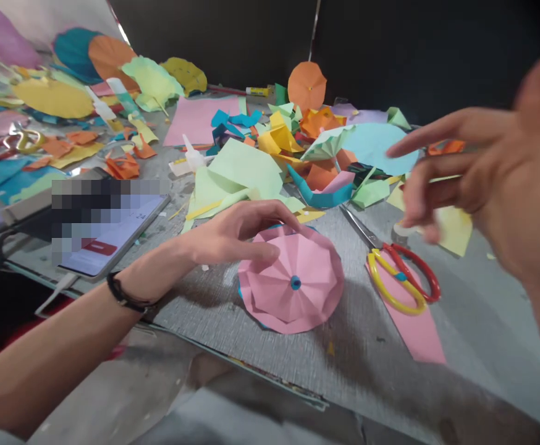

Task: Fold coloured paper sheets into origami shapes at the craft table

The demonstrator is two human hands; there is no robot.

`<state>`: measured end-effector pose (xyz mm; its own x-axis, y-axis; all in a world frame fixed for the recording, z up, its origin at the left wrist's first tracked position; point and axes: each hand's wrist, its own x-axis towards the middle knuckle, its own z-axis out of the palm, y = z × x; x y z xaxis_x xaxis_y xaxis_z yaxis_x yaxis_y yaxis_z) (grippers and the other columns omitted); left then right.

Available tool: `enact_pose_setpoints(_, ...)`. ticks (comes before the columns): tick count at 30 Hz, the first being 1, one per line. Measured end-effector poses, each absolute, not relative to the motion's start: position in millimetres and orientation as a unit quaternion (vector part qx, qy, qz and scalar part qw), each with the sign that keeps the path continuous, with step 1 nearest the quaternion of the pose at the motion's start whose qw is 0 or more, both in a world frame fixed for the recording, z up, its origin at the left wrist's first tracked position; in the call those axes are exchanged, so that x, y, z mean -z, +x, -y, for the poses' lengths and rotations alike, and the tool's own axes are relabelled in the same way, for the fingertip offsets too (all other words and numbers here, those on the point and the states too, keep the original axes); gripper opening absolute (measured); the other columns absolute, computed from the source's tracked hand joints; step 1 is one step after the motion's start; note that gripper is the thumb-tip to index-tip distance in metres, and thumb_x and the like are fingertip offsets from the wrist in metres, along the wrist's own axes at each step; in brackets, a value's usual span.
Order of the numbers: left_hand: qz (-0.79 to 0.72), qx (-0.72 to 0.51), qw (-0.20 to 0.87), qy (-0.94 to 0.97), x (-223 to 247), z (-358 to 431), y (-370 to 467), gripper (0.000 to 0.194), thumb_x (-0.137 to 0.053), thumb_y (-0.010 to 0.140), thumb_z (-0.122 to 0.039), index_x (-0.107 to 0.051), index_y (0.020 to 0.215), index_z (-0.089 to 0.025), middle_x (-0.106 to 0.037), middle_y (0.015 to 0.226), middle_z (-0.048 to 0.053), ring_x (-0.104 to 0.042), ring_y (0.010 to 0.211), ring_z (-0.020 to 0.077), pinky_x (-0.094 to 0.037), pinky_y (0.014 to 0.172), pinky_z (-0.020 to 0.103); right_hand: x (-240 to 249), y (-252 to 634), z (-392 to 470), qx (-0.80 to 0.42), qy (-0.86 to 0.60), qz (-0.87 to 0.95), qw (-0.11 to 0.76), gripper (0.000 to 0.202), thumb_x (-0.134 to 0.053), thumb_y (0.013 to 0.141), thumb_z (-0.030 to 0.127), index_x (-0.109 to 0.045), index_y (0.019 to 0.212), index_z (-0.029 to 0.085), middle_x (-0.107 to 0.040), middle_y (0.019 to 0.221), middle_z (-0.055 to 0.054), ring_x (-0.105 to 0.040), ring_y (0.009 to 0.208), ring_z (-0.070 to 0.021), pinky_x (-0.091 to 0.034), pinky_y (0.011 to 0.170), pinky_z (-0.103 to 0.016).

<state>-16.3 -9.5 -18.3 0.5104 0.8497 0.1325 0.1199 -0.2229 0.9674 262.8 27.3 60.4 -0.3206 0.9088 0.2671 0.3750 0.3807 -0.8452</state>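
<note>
A pleated pink paper umbrella top with a small blue rolled centre faces up near the table's front edge. Blue paper peeks out beneath its rim. My left hand grips it at the upper left, thumb on top and fingers curled behind the far edge. Raised at the right, my right hand is empty, with its fingers apart and slightly blurred. Below it lie scissors with red and yellow handles, resting partly on a pink paper strip.
Paper scraps in many colours cover the back of the table. A glue bottle stands among them. At the left are a phone with a cable and another pair of scissors. An orange paper disc leans against the dark panel.
</note>
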Motion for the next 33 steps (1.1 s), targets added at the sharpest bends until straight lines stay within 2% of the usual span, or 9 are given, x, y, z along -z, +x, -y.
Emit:
enact_pose_setpoints(1,-0.343,-0.347,0.523,0.699,19,9,-17,0.036,-0.072,0.077,-0.013,-0.074,0.112,-0.018,-0.075,0.114,0.011,-0.069,0.102,0.0237,-0.055,0.079,0.03,-57,258,-27,-0.419,-0.419,0.722,0.358,0.067,-0.019,0.111,0.06,-0.071,0.091,0.023,-0.067,0.063,-0.002,-0.072,0.055,-0.0191,-0.057,0.052,-0.036)
enact_pose_setpoints(3,-0.338,-0.344,0.525,0.701,21,7,-18,0.036,-0.074,0.077,-0.012,-0.074,0.113,-0.018,-0.075,0.116,0.011,-0.069,0.107,0.0255,-0.056,0.085,0.033,-47,249,-27,-0.501,-0.408,0.706,0.291,0.06,-0.032,0.107,0.067,-0.072,0.101,0.023,-0.075,0.078,-0.005,-0.078,0.071,-0.0231,-0.064,0.061,-0.038)
enact_pose_setpoints(7,-0.328,-0.352,0.516,0.708,26,3,-20,0.033,-0.078,0.08,-0.016,-0.075,0.113,-0.017,-0.076,0.113,0.011,-0.071,0.104,0.0249,-0.056,0.087,0.033,-32,244,-27,-0.501,-0.384,0.734,0.251,0.058,-0.043,0.101,0.074,-0.069,0.115,0.025,-0.079,0.098,-0.005,-0.08,0.093,-0.0239,-0.066,0.075,-0.033)
enact_pose_setpoints(13,-0.312,-0.357,0.508,0.719,28,1,-21,0.032,-0.077,0.082,-0.014,-0.076,0.115,-0.018,-0.076,0.114,0.01,-0.071,0.106,0.0234,-0.055,0.088,0.031,-37,246,-27,-0.523,-0.39,0.707,0.273,0.061,-0.047,0.098,0.076,-0.071,0.113,0.022,-0.08,0.1,-0.007,-0.079,0.096,-0.025,-0.065,0.079,-0.032)
enact_pose_setpoints(20,-0.325,-0.354,0.507,0.716,28,2,-21,0.034,-0.078,0.08,-0.015,-0.077,0.114,-0.019,-0.077,0.116,0.011,-0.07,0.11,0.0266,-0.055,0.096,0.038,-30,242,-23,-0.568,-0.366,0.704,0.217,0.058,-0.045,0.101,0.074,-0.067,0.112,0.022,-0.08,0.102,-0.006,-0.078,0.102,-0.0235,-0.064,0.085,-0.032)
enact_pose_setpoints(24,-0.338,-0.349,0.518,0.704,27,3,-20,0.035,-0.079,0.079,-0.018,-0.077,0.114,-0.018,-0.077,0.117,0.012,-0.07,0.11,0.0277,-0.056,0.095,0.038,-32,243,-20,-0.494,-0.342,0.769,0.218,0.05,-0.038,0.108,0.064,-0.07,0.113,0.025,-0.078,0.107,-0.002,-0.076,0.104,-0.0199,-0.063,0.087,-0.031)
enact_pose_setpoints(27,-0.35,-0.35,0.525,0.692,26,4,-20,0.033,-0.08,0.078,-0.019,-0.077,0.11,-0.019,-0.077,0.117,0.011,-0.069,0.113,0.0292,-0.056,0.095,0.039,-32,242,-7,-0.378,-0.308,0.84,0.238,0.026,-0.065,0.101,0.05,-0.069,0.116,0.028,-0.078,0.107,0.0,-0.076,0.098,-0.0209,-0.064,0.081,-0.032)
enact_pose_setpoints(29,-0.352,-0.352,0.53,0.686,25,5,-19,0.031,-0.08,0.078,-0.02,-0.077,0.108,-0.019,-0.077,0.115,0.011,-0.07,0.112,0.0283,-0.057,0.094,0.037,-25,242,7,-0.307,-0.274,0.874,0.259,0.034,-0.078,0.092,0.035,-0.066,0.123,0.03,-0.077,0.107,0.0,-0.076,0.094,-0.0228,-0.065,0.078,-0.035)
enact_pose_setpoints(33,-0.369,-0.342,0.54,0.675,23,6,-16,0.029,-0.08,0.081,-0.024,-0.075,0.108,-0.016,-0.076,0.11,0.011,-0.071,0.1,0.0237,-0.057,0.083,0.031,7,245,37,-0.187,-0.252,0.891,0.329,0.046,-0.073,0.093,0.018,-0.057,0.133,0.032,-0.075,0.122,-0.002,-0.074,0.11,-0.0255,-0.063,0.091,-0.04)
